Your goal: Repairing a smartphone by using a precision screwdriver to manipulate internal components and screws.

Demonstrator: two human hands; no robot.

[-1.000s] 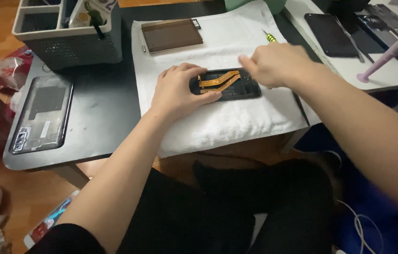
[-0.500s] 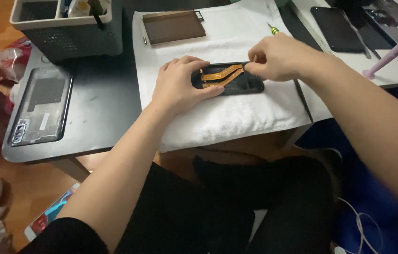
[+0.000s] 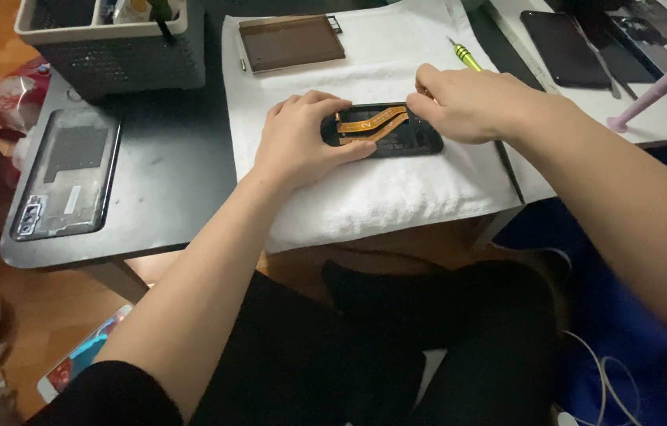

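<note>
The black low table fills the left and centre of the view, and across it lies a white towel that drapes over the near edge. To the right, a white surface butts up just beside it, carrying a dark phone panel and a pale pink tool handle. At the back left of the black table stands a grey mesh organiser basket, with small items in its cream top tray. In front of that, lying flat near the table's left edge, is a clear phone back cover with its camera cut-out nearest the viewer. At the far end of the towel rests a brown rectangular plate.

Now to the action: the opened phone sits in the middle of the towel, dark inside, with orange flex cables running diagonally across it. The left hand is pressed over its left end, fingers curled down and thumb along the near edge, pinning it to the towel. The right hand is at the upper right corner of the phone, fingers bunched tightly together; what they pinch, if anything, I cannot tell. Just behind that hand pokes a green-handled screwdriver, lying on the towel.
</note>
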